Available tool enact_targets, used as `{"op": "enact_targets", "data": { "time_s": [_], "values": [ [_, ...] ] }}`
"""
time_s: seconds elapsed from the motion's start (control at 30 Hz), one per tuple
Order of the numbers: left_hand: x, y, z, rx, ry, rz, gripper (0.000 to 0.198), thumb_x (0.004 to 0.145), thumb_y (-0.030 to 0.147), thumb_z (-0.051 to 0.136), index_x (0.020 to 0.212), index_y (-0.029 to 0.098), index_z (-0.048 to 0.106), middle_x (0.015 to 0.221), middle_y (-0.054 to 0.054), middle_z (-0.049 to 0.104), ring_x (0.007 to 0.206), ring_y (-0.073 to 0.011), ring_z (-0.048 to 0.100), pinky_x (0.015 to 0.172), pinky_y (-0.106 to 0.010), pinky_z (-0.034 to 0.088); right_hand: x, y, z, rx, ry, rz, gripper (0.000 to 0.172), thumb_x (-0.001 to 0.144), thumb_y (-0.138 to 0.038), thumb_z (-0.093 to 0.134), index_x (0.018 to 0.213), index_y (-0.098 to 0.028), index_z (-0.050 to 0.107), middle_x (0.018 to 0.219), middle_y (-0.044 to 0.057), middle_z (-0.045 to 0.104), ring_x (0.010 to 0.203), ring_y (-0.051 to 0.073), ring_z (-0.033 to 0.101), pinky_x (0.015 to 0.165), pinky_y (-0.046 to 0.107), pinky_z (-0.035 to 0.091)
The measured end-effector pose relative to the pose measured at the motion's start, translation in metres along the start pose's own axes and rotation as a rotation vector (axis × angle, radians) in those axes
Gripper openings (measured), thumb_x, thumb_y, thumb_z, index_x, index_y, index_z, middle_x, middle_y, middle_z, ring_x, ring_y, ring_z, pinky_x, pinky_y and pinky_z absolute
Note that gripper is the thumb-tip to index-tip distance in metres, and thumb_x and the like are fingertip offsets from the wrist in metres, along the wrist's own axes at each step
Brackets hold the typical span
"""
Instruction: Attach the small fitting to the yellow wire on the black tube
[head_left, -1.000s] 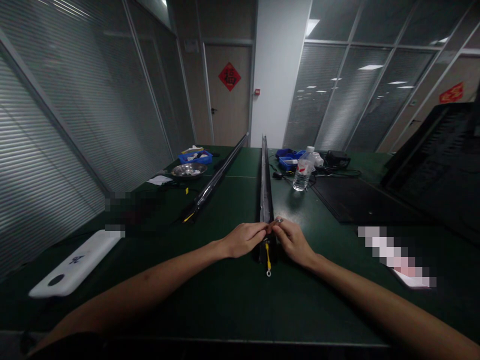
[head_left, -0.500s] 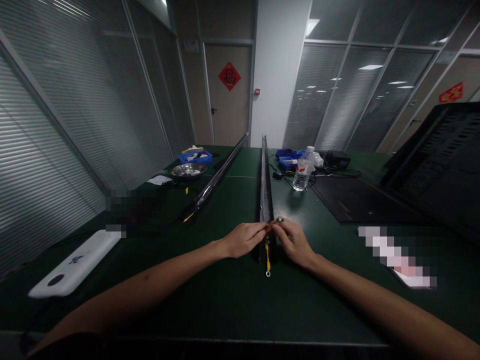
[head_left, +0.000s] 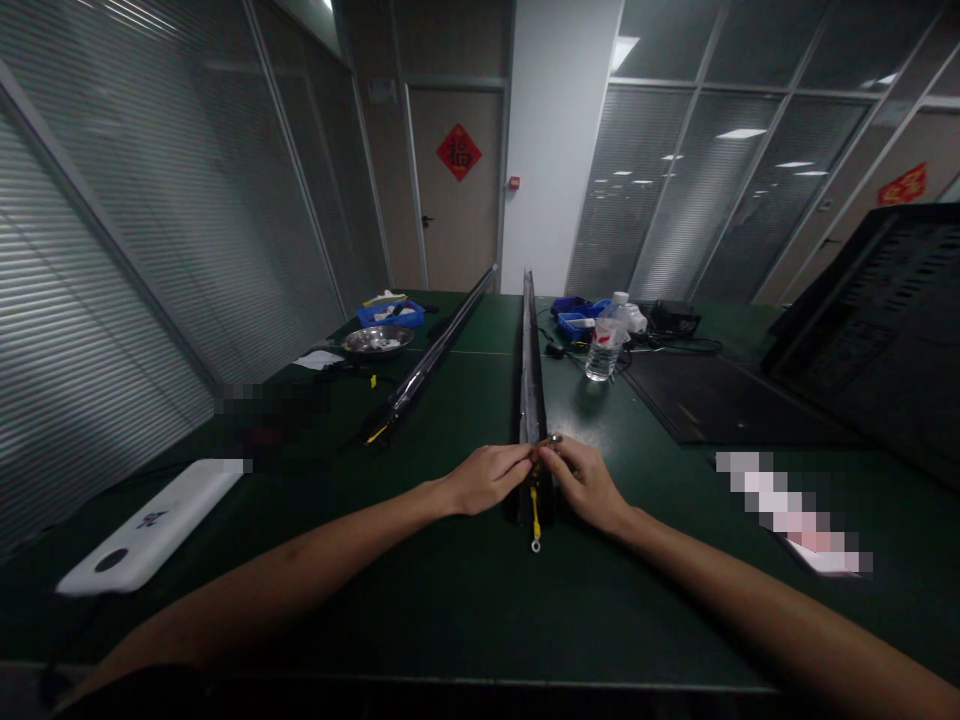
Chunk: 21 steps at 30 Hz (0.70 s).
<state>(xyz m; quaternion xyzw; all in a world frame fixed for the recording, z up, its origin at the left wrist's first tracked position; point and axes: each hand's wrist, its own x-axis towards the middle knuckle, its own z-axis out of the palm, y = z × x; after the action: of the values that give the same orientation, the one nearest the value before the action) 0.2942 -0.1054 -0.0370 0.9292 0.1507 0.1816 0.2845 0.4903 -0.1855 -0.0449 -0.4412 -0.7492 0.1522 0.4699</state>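
A long dark strip with a grey shiny inner face runs away from me over the green table. My left hand is closed at its near end, fingertips pressed together over the strip from the left. From the right, my right hand closes on the same spot, thumb bent in, a ring on one finger. The fingertips of both hands meet and hide what lies between them. Below them a yellow-sleeved wire lead with a metal ring terminal sticks out toward me.
A second dark strip lies at an angle to the left. Behind it are a metal bowl and a blue tray. A water bottle stands right, near a black mat. A white device lies front left.
My right hand has shifted very slightly left, its fingers closer to the left hand's fingertips. The left hand, strip and wire lead look almost unchanged.
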Motion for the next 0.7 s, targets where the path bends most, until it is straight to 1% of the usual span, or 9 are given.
{"op": "enact_targets", "data": {
  "time_s": [0.23,0.33,0.43,0.57,0.7],
  "values": [
    [0.0009,-0.0001,-0.001,-0.006,-0.016,0.013,0.027,0.106,0.032,0.037,0.098,0.017,0.058,0.095,-0.005,0.063,0.085,-0.0189,0.06,0.08,-0.028,0.047,0.0001,0.0005,-0.0006,0.001,-0.001,0.011,0.027,0.106,-0.03,0.047,0.089,-0.018,0.065,0.081,0.003,0.063,0.073,0.017,0.059,0.068,0.028,0.046],
    [0.0013,-0.0024,-0.0005,-0.036,-0.016,0.008,0.029,0.106,0.034,0.038,0.096,0.016,0.059,0.093,-0.004,0.062,0.084,-0.0184,0.06,0.079,-0.026,0.046,-0.0007,0.0018,-0.0004,0.001,0.0,0.015,0.028,0.106,-0.031,0.047,0.089,-0.018,0.065,0.082,0.003,0.064,0.073,0.017,0.06,0.068,0.028,0.046],
    [0.0019,-0.0047,0.0003,-0.064,-0.014,0.012,0.029,0.106,0.034,0.039,0.098,0.016,0.06,0.094,-0.004,0.063,0.087,-0.0189,0.061,0.08,-0.026,0.046,-0.0016,0.0038,0.0004,-0.001,0.001,0.038,0.029,0.106,-0.033,0.048,0.09,-0.018,0.066,0.083,0.004,0.065,0.073,0.018,0.061,0.066,0.029,0.047],
    [0.0023,-0.0062,0.0017,-0.076,-0.006,0.012,0.027,0.107,0.034,0.042,0.104,0.017,0.063,0.102,-0.004,0.066,0.094,-0.0202,0.063,0.087,-0.028,0.047,-0.0021,0.0039,0.0008,0.019,0.005,0.052,0.03,0.105,-0.037,0.048,0.095,-0.018,0.069,0.086,0.006,0.068,0.074,0.019,0.063,0.066,0.029,0.049],
    [0.0025,-0.0062,0.0029,-0.061,0.01,0.017,0.027,0.107,0.034,0.042,0.105,0.018,0.064,0.104,-0.005,0.067,0.096,-0.0204,0.064,0.089,-0.029,0.047,-0.0025,0.0026,0.0006,0.033,0.006,0.082,0.028,0.104,-0.037,0.051,0.099,-0.018,0.07,0.085,0.005,0.068,0.075,0.019,0.065,0.065,0.029,0.051]
  ]
}}
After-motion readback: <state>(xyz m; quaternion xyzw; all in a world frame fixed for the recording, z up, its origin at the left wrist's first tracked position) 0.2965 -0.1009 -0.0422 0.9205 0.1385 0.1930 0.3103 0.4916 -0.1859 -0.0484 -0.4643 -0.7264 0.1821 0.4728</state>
